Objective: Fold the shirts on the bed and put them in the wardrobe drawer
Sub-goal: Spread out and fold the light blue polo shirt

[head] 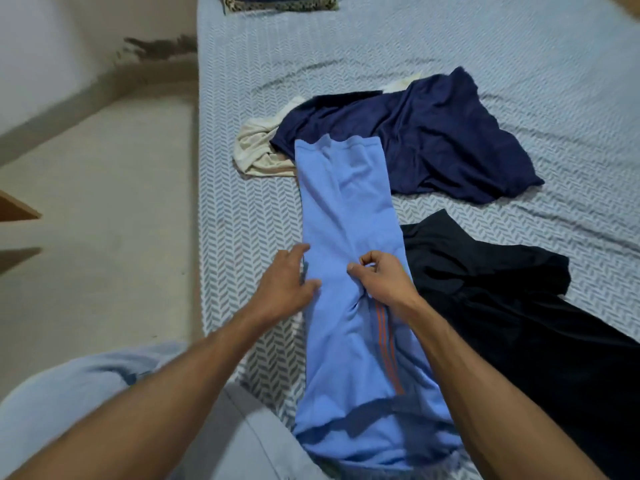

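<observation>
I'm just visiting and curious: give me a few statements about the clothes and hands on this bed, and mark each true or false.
1. The light blue shirt is folded into a long narrow strip. True.
2. The right hand lies flat and open on the bed. False: its fingers pinch the light blue shirt's fabric.
3. The navy shirt is neatly folded. False: it lies crumpled on the bed.
4. The left hand has its fingers spread at the light blue shirt's left edge. True.
5. The black garment lies left of the light blue shirt. False: it lies to its right.
6. A cream garment peeks out from under the navy shirt. True.
</observation>
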